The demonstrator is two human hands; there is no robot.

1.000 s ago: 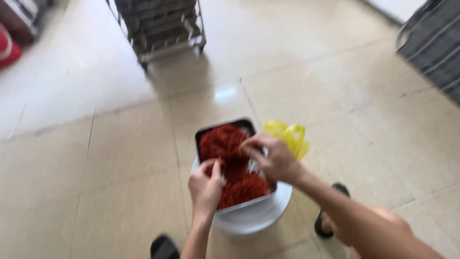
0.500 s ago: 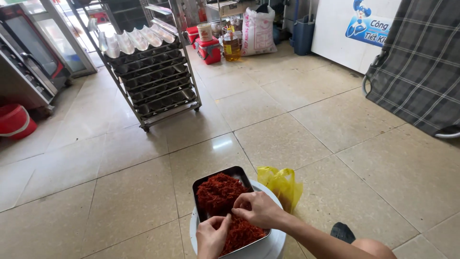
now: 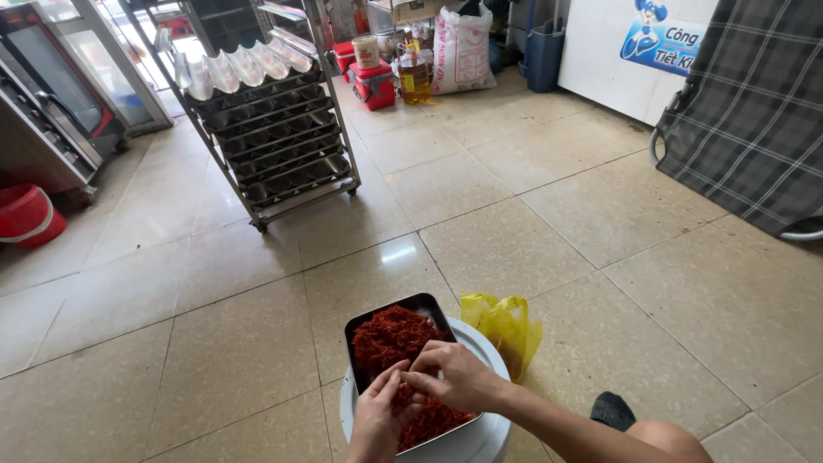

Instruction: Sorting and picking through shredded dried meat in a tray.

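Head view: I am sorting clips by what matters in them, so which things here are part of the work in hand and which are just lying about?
In use:
left hand
right hand
red shredded food
metal tray
white tub under the tray

Lying about:
yellow plastic bag
wheeled rack
red bucket
oil bottle
white sack
plaid folding bed

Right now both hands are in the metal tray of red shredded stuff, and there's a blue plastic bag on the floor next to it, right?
Not quite: the plastic bag is yellow, not blue, as the head view shows. The rest holds: the left hand and the right hand are both in the metal tray of red shredded stuff, and the bag lies on the floor beside it.
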